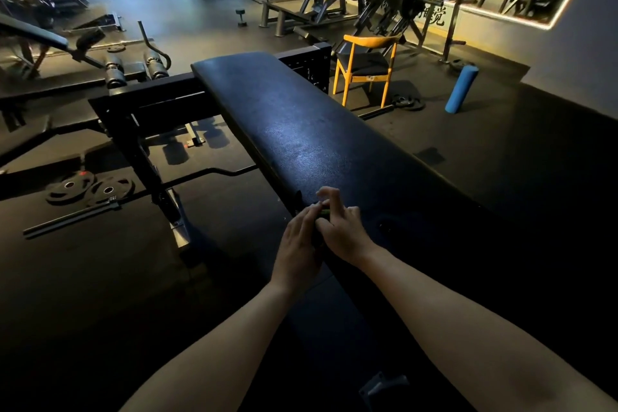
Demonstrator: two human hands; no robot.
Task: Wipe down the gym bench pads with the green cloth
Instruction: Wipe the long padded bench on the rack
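In my head view, the only writing is a few dark characters [438,15] on the pale wall strip at one o'clock. Machine frames cut across them and I cannot read them.

The bench pad [301,130] is a long black slab with rounded corners and a grained, leather-like skin that catches a dull sheen. It runs from centre toward twelve o'clock on a black square-tube frame [150,107].

Both hands meet on the pad's left edge, just below centre. My left hand [297,244] lies with its fingers fairly straight, the tips against the green cloth [324,212]. My right hand [341,227] has curled fingers and pinches the cloth, with two fingers lifted. Only a thin green sliver of it shows between the hands.

At nine o'clock two round weight plates [90,189] lie flat on the dark rubber floor beside a bar [70,217]. At two o'clock stand a yellow wooden chair [366,67] with a black seat and a blue foam roller [461,89], which leans near the wall.
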